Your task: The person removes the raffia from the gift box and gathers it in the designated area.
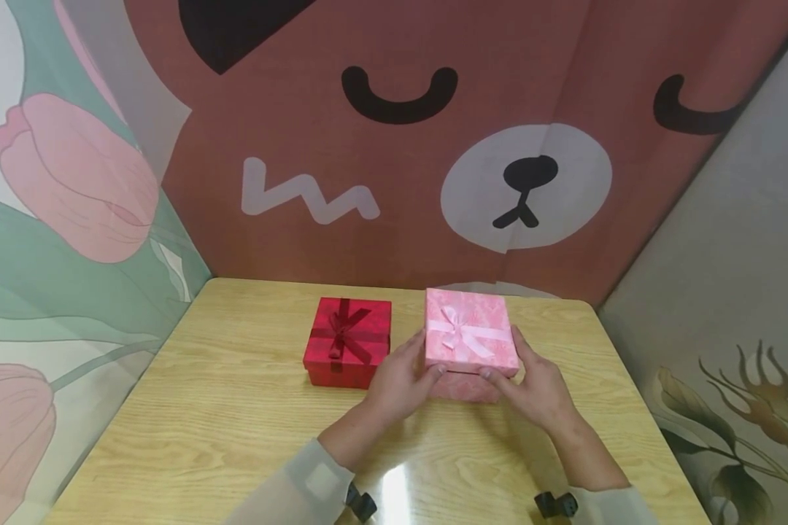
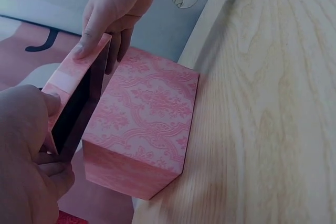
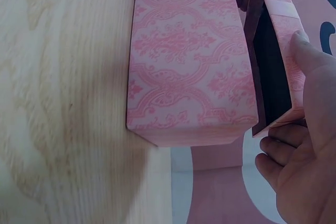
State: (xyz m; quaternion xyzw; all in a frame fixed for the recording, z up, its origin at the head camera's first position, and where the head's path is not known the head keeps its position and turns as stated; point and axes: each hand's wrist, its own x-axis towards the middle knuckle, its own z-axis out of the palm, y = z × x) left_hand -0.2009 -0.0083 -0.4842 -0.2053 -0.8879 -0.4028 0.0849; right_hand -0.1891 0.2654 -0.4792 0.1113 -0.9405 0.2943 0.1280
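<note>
A pink patterned gift box base [image 1: 462, 390] stands on the table, and its lid [image 1: 489, 346], topped by a pale pink ribbon bow, is raised just above it. My left hand [image 1: 397, 383] grips the lid's left side with the thumb on the front edge. On the opposite side, my right hand [image 1: 543, 386] grips the lid the same way. Both wrist views show a gap between the lid [image 2: 68, 74] and the base [image 3: 191, 59], with the lid's dark underside visible. What the base contains is hidden.
To the left of my left hand sits a red gift box [image 1: 374, 313], closed, with a dark red ribbon bow. The wooden table [image 1: 236, 408] meets a bear-printed cloth [image 1: 289, 255] at its back edge. Patterned hangings flank both sides.
</note>
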